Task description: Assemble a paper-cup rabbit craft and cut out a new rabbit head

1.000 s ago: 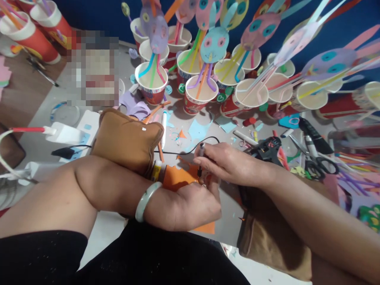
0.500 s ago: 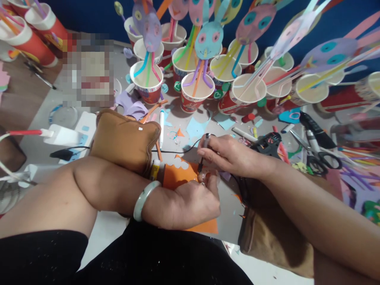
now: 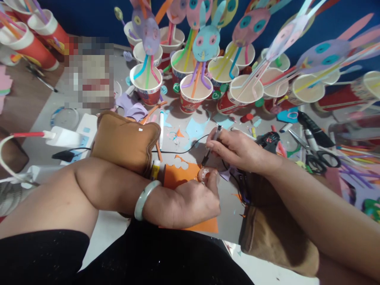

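My right hand (image 3: 239, 148) grips a black pen (image 3: 211, 147), its tip pointing down and left over the sheet. Just below that tip, my left hand (image 3: 194, 202) presses a small clear round piece (image 3: 204, 174), perhaps a ring or roll, onto a sheet of orange paper (image 3: 178, 176). The fingers cover part of this piece. Round cut-outs notch the sheet's far edge. Next to the paper's left side is a yellow glue stick (image 3: 155, 170). Whether the pen touches the paper I cannot tell.
Paper cups with straw-legged paper animals, such as a blue rabbit (image 3: 207, 43), line the back. A brown cushion (image 3: 124, 140) lies under my left forearm, a brown cloth pad (image 3: 276, 229) under my right. Scissors (image 3: 322, 158) and a black cable (image 3: 178, 152) are nearby.
My right hand has shifted slightly right and up, and the pen now leans more, its tip away from the clear piece. My left hand stays almost still.
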Demonstrator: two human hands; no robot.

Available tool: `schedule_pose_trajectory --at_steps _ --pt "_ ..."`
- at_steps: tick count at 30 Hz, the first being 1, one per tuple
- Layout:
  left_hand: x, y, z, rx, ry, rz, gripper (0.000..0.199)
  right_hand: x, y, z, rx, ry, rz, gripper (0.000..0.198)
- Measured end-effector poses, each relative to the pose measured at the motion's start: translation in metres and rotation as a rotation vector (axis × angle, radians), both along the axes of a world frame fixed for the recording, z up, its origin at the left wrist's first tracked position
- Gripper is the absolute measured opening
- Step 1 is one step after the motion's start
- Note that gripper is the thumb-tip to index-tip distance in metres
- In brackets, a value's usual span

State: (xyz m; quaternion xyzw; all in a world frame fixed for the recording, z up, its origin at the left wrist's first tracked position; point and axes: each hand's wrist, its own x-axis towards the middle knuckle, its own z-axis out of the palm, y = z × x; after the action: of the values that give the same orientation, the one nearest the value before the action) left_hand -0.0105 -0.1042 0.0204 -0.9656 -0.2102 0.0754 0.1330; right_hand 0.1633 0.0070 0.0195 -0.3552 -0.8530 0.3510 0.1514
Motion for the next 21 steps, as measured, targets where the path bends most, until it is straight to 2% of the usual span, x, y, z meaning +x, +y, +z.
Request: schedule_pose_trajectory --at_steps 7,12,17,21 --pt "0.001 0.004 0.004 -0.060 0.080 -0.047 0.050 0.009 -0.006 0.003 -0.063 0.005 -0.087 0.043" --pt "0.003 0.001 0.006 -0.144 0.058 0.042 0.051 0.014 -0.013 0.005 -0.092 0.035 -0.188 0.046" --pt "0.002 -0.002 0.003 -0.179 0.061 0.048 0.054 0.020 -0.030 -0.003 -0.114 0.086 -0.364 0.048" --pt "0.000 -0.003 -0.003 -0.123 0.011 0.045 0.051 0.022 -0.047 -0.007 -0.130 0.141 -0.478 0.049"
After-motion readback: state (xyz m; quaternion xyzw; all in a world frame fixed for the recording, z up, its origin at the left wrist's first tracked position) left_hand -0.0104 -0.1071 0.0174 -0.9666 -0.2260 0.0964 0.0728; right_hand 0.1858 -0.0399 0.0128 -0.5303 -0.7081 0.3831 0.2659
